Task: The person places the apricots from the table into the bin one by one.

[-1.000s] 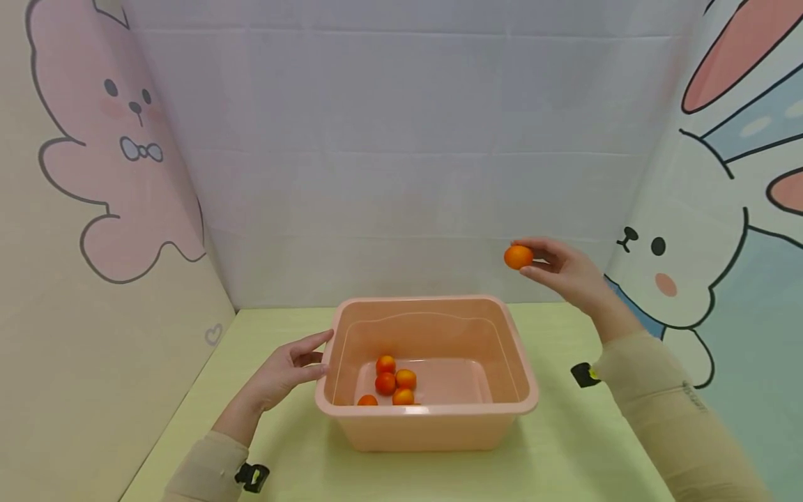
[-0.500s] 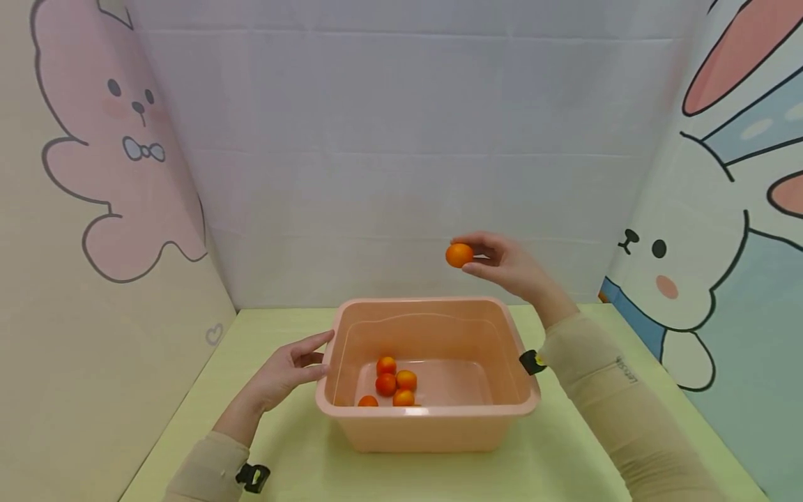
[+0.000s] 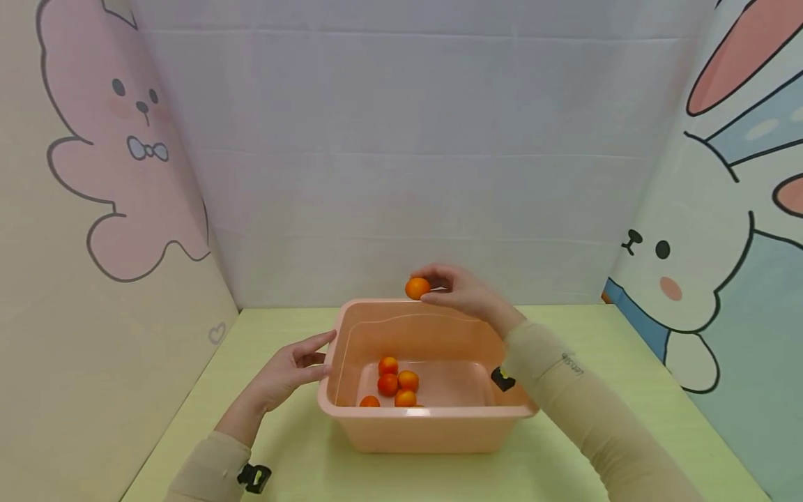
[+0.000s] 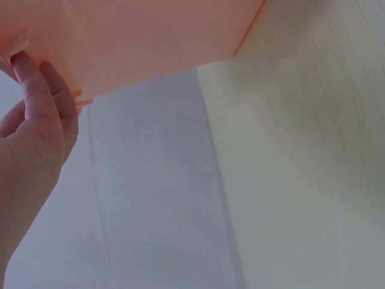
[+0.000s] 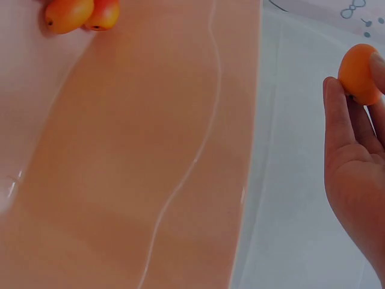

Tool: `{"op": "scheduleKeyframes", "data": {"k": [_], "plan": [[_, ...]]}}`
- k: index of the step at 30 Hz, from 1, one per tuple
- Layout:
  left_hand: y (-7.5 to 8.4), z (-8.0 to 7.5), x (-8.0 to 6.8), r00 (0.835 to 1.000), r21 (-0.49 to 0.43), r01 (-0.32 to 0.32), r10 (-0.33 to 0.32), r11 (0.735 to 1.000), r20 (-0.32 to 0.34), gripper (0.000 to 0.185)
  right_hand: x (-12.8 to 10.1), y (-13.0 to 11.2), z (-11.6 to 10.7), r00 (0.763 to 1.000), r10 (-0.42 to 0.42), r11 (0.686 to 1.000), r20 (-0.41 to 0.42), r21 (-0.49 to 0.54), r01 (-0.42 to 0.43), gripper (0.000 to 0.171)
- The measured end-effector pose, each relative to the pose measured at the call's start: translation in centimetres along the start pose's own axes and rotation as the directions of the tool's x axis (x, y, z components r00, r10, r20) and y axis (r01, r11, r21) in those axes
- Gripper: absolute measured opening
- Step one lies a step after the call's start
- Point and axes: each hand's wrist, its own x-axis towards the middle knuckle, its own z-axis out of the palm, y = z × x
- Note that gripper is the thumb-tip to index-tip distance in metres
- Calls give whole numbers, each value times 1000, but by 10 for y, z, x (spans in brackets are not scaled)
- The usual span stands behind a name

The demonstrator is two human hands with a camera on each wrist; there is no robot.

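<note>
My right hand [image 3: 461, 289] pinches a small, smooth, orange oval fruit [image 3: 417, 288] between thumb and fingertips, over the back rim of a pink plastic basin [image 3: 426, 434]. The right wrist view shows this fruit [image 5: 359, 73] at the fingertips, with a dark spot at its lower end. My left hand [image 3: 284, 373] is at the basin's left rim. In the left wrist view, the bent fingers [image 4: 39, 96] of that hand hook under the lip. Several orange-red fruits [image 3: 408, 380] lie inside, toward the basin's left front; the front wall partly hides some.
The basin stands on a pale green table [image 3: 276, 446] with wood grain. A white cloth wall [image 3: 401, 153] rises behind it. Printed side walls flank the table, a pink bear [image 3: 141, 195] on the left and a white rabbit [image 3: 696, 279] on the right.
My right hand has carried the fruit leftward from beyond the basin's right side, then lowered it to the back rim. The left hand and the basin have kept their places.
</note>
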Motion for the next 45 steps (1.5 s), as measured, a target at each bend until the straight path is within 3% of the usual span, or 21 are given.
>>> {"op": "scheduleKeyframes", "data": {"k": [16,25,32,41,45], "plan": [[0,1,1,1000,8,-3,3,1000,6,68,5,26,21,985,74,996,155,29,-80,38],[2,1,2,1000,-2,-13,13,1000,12,68,0,31,25,943,201,976,266,24,-215,34],[2,1,1,1000,-9,-18,18,1000,14,67,-1,37,25,911,244,969,332,-48,-242,32],[1,1,1,1000,-6,-15,15,1000,14,67,-2,36,25,882,308,951,356,-142,-275,35],[0,0,1,999,-16,-21,21,1000,24,68,-5,36,23,886,302,953,352,-139,-269,41]]}}
